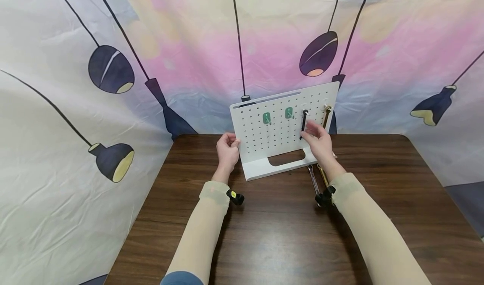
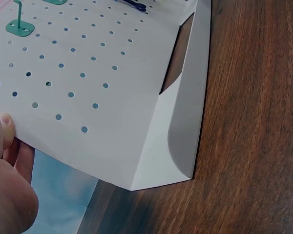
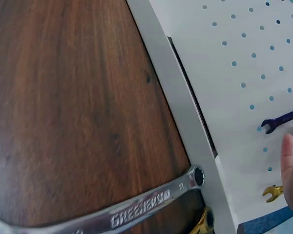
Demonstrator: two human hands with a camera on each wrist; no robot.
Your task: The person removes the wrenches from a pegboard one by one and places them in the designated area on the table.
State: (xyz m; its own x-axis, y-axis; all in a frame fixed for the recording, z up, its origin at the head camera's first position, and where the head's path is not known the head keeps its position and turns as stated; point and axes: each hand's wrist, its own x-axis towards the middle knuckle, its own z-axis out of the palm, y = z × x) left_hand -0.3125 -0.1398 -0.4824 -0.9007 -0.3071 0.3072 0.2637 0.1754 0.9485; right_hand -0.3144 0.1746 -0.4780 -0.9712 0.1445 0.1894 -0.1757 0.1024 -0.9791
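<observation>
A white pegboard stand (image 1: 251, 138) stands upright on the table. My left hand (image 1: 228, 150) pinches its left edge; in the left wrist view the thumb (image 2: 8, 130) lies in front and fingers curl behind. A dark purple wrench (image 3: 286, 118) hangs from a hook on the board's right half. Close beside its lower part is my right hand (image 1: 319, 143), fingers (image 3: 288, 156) extended near the board and apart from the wrench's free end. Farther right hangs a gold wrench (image 1: 327, 116), partly behind that hand in the right wrist view.
Two green hooks, one left (image 1: 266, 118) and one nearer the middle (image 1: 289, 112), sit on the board. A silver wrench (image 3: 141, 207) and another gold wrench (image 3: 205, 223) lie on the wooden table (image 1: 272, 234) before the stand's base. A printed cloth (image 1: 181, 58) hangs behind.
</observation>
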